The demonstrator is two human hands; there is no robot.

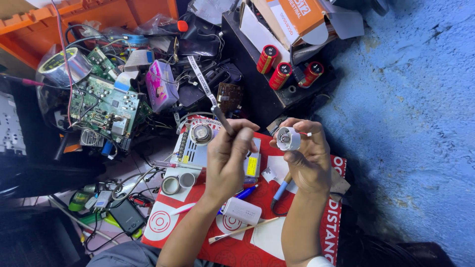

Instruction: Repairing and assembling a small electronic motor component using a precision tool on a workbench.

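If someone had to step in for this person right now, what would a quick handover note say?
Left hand: grips a thin dark tool, tip pointing up and away.
Right hand: holds a small round white part with its open end facing the camera.
Tool and part are apart, not touching.
Below the hands, on the red printed sheet: a metal-cased unit, a blue-handled tool, a small white box, and a thin wooden stick.
How far the work has got cannot be told.

circuit board (103,104) left of capacitors (287,69), tape rolls (177,183) on mat (257,247)
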